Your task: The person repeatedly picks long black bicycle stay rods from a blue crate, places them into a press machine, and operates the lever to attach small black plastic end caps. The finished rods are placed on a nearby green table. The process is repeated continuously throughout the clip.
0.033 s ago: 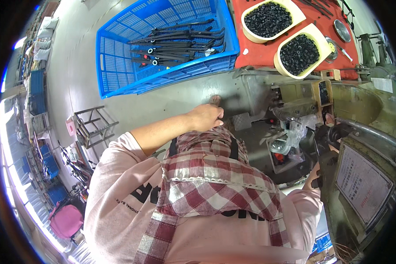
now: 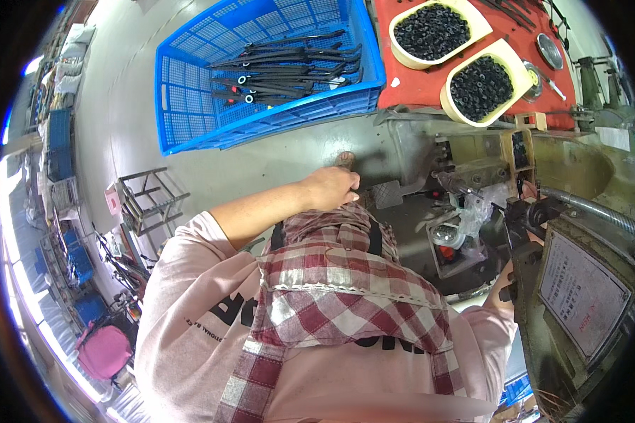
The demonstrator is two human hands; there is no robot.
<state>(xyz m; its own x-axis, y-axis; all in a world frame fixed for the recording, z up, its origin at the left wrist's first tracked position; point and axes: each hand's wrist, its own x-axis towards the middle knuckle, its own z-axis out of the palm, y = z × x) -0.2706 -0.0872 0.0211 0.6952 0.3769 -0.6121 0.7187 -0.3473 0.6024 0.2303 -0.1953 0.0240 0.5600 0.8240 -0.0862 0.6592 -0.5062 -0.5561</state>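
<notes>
My left hand [image 2: 331, 188] is closed, resting at my lap on the red-and-white checked apron [image 2: 353, 282]. Its fingers curl under, so whatever they may hold is hidden. On the right, my forearm [image 2: 502, 285] passes behind a dark metal machine [image 2: 529, 264], which covers most of my right hand. A small skin-coloured patch [image 2: 528, 189] shows past the machine, beside a narrow wooden holder [image 2: 506, 149] with small black parts; its fingers cannot be made out.
Ahead stands a blue plastic crate [image 2: 190, 134] with several black rod-like parts [image 2: 289, 70]. Right of it, two cream tubs [image 2: 522, 74] of small black rings sit on a red-covered table [image 2: 409, 95]. A metal-framed stool [image 2: 152, 201] is at left; a bin [image 2: 441, 264] stands below the machine.
</notes>
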